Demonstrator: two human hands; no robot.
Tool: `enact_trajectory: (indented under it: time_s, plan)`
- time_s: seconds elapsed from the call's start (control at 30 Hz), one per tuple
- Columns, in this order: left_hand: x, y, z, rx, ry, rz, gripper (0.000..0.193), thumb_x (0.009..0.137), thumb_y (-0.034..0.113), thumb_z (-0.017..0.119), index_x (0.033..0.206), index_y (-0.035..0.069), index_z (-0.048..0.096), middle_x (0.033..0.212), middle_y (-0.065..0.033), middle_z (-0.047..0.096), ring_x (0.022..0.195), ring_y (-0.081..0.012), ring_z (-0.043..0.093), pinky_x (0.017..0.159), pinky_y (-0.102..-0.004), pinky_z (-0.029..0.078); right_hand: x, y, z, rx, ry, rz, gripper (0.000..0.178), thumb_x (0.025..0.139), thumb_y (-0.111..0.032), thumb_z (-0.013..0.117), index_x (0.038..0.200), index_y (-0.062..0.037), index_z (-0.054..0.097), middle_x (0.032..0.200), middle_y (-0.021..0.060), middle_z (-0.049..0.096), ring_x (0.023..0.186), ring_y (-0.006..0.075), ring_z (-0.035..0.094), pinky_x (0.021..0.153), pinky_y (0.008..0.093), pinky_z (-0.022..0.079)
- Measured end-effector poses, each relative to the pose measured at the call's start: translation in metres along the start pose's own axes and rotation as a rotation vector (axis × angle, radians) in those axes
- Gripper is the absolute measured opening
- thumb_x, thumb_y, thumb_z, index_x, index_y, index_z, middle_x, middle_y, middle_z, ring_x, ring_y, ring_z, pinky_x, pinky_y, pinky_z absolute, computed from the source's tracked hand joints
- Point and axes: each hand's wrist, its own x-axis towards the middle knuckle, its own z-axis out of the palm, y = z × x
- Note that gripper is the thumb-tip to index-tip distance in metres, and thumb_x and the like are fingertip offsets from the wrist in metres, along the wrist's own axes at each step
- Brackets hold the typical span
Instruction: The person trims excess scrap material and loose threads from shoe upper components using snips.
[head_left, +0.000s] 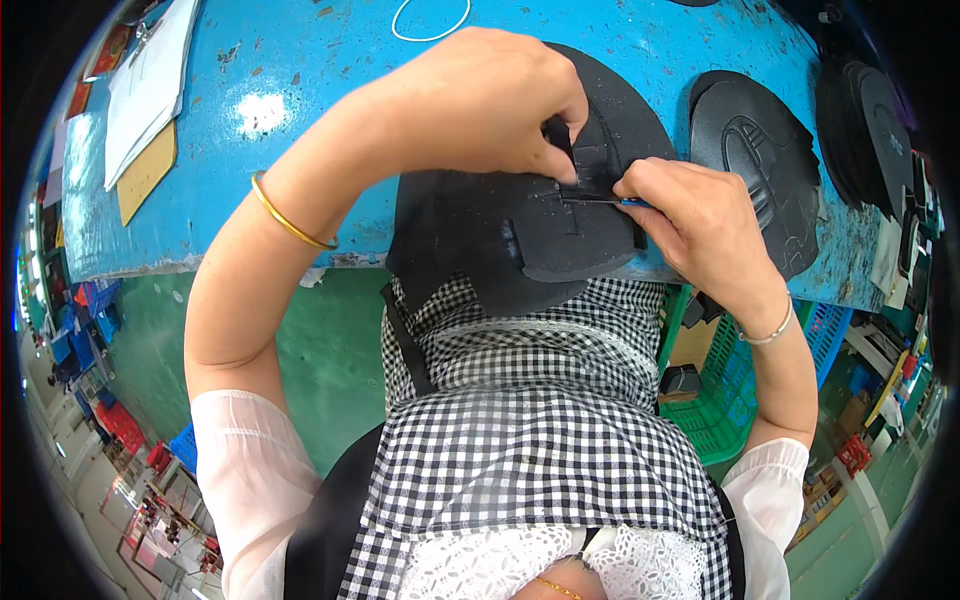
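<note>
A black sheet piece [455,215], rounded at its far end, lies over the near edge of the blue table and hangs partly onto my lap. With my left hand [500,105] bent over it, I pinch a black strip [562,140] that stands up from its surface. My right hand [695,205] is closed round a thin metal-tipped tool with a blue handle [634,203]. Its slim tip points left and touches or nearly touches the sheet just below my left fingertips. The tool's exact kind is hidden by my fingers.
Black embossed pieces [745,135] lie to the right, beside a taller black stack [870,140]. A clipboard with papers [150,90] is at the far left, a white ring [430,18] at the back. Below the table's right side stands a green basket [722,400].
</note>
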Motion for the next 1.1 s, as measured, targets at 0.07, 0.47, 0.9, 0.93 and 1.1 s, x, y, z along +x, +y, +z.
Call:
enact_trajectory:
  time_s: [0.07,0.47,0.9,0.93,1.1]
  plan:
    - [0.002,-0.009,-0.006,-0.103,-0.033,0.001,0.023,0.081,0.022,0.074,0.076,0.003,0.063,0.061,-0.0087,0.054,0.057,-0.0222,0.052,0.056,-0.0363,0.041,0.002,0.002,-0.007,0.005,-0.049,-0.002,0.017,0.083,-0.009,0.071,0.091,-0.0087,0.056,0.074,0.0071,0.062,0.067,0.0272,0.064,0.055,0.0399,0.048]
    - [0.003,-0.013,-0.008,-0.251,-0.126,-0.100,0.017,0.081,0.013,0.067,0.075,0.000,0.058,0.058,-0.0057,0.040,0.053,-0.0140,0.038,0.052,-0.0313,0.033,0.023,0.011,-0.002,-0.071,0.036,-0.012,0.016,0.086,-0.014,0.069,0.093,-0.0100,0.055,0.073,0.0071,0.062,0.066,0.0275,0.064,0.054,0.0381,0.047]
    - [-0.003,-0.018,-0.005,-0.236,-0.052,-0.010,0.013,0.088,0.016,0.068,0.090,0.004,0.063,0.067,-0.0067,0.047,0.060,-0.0145,0.042,0.056,-0.0312,0.036,0.035,0.017,-0.002,0.003,-0.066,0.089,0.027,0.093,-0.034,0.067,0.095,-0.0084,0.058,0.070,0.0101,0.062,0.062,0.0294,0.062,0.056,0.0394,0.045]
    - [-0.004,-0.017,-0.007,-0.284,-0.065,-0.048,0.014,0.090,0.017,0.066,0.093,0.004,0.063,0.067,-0.0053,0.048,0.061,-0.0127,0.043,0.057,-0.0302,0.037,0.034,0.017,-0.002,0.008,-0.082,0.118,0.026,0.092,-0.033,0.068,0.095,-0.0083,0.058,0.071,0.0099,0.063,0.063,0.0296,0.062,0.056,0.0394,0.045]
    - [-0.015,-0.024,0.001,-0.650,0.027,-0.180,0.016,0.097,0.019,0.062,0.096,0.003,0.063,0.070,0.0011,0.054,0.065,-0.0063,0.049,0.061,-0.0246,0.040,0.019,-0.007,-0.016,0.039,-0.016,0.083,0.025,0.085,-0.021,0.072,0.099,-0.0071,0.056,0.081,0.0081,0.065,0.068,0.0279,0.066,0.059,0.0366,0.049]
